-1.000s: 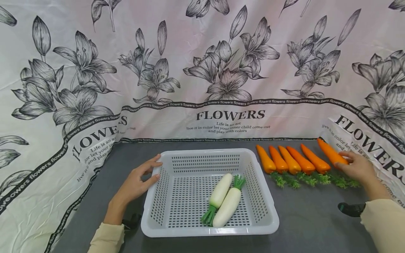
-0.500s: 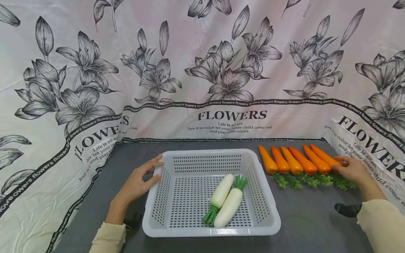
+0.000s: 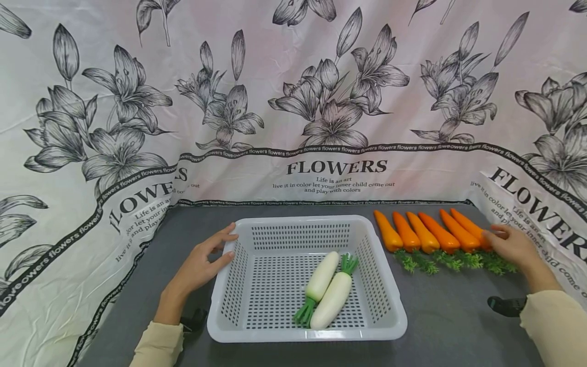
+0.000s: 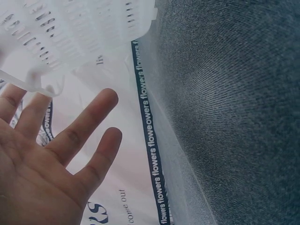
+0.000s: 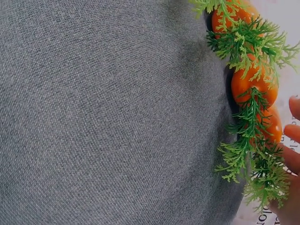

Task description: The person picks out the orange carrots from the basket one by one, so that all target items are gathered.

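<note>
My left hand [image 3: 198, 265] touches the left rim of a white perforated plastic basket [image 3: 304, 335] with spread fingers. In the left wrist view, those fingers [image 4: 79, 126] are extended beside the basket's wall [image 4: 84, 28]. Two white radishes [image 3: 322, 275] with green tops lie side by side inside the basket, pointing opposite ways. On the right, my right hand [image 3: 518, 248] is at the thick end of the rightmost orange carrot [image 3: 469, 223], its fingers loose. The right wrist view shows the hand [image 5: 290, 154] only at its edge, beside the carrots' green leaves [image 5: 253, 173].
Several orange carrots [image 3: 424, 233] lie in a row right of the basket, leafy ends toward me. A dark grey cloth [image 3: 440, 321] covers the table. White flower-printed fabric [image 3: 335, 176] hangs behind and at both sides.
My right hand has brought the rightmost carrot leftward and down against the row, and its fingers have since loosened from it. The left hand stays on the basket rim.
</note>
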Demonstrator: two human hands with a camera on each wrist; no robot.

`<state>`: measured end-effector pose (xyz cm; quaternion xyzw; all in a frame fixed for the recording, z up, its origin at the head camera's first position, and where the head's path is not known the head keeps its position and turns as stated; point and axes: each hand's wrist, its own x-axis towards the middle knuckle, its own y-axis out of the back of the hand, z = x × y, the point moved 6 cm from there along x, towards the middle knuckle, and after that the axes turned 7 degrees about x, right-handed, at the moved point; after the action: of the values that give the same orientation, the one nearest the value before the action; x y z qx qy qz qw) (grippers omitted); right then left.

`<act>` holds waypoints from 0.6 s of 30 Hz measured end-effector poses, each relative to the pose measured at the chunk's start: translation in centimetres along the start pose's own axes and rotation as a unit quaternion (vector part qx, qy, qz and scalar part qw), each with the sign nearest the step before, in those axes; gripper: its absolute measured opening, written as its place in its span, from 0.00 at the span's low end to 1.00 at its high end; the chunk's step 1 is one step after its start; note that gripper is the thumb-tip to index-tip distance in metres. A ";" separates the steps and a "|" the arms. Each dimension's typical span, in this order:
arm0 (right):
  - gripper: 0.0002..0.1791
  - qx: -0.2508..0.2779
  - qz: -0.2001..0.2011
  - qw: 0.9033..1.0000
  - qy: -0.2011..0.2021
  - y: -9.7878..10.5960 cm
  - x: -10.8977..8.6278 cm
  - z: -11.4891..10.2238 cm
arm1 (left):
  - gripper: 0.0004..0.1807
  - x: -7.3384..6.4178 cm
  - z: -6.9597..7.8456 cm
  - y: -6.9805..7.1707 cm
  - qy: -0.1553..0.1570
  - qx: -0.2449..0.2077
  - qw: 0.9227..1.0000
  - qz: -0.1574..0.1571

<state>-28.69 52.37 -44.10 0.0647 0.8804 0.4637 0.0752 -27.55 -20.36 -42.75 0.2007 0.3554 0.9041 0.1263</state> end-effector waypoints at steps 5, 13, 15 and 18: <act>0.43 0.028 0.071 0.997 -0.023 0.6 -0.5 -0.9 | 0.26 -0.1 0.0 -0.2 0.006 -0.024 1.000 -0.011; 0.39 0.040 0.172 0.984 0.035 1.0 -1.2 -5.1 | 0.26 0.0 0.3 -0.2 -0.005 -0.032 0.999 -0.020; 0.38 0.044 0.187 0.979 0.070 0.8 -1.6 -6.5 | 0.26 0.0 0.3 -0.2 -0.002 -0.032 0.999 -0.022; 0.34 0.055 0.206 0.969 0.121 0.4 -2.3 -8.8 | 0.25 0.1 0.4 -0.2 -0.001 -0.033 0.999 -0.025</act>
<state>-28.14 45.06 -38.72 0.1924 0.8745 0.4248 -0.1329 -27.40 -19.94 -42.59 0.1879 0.3299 0.9119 0.1560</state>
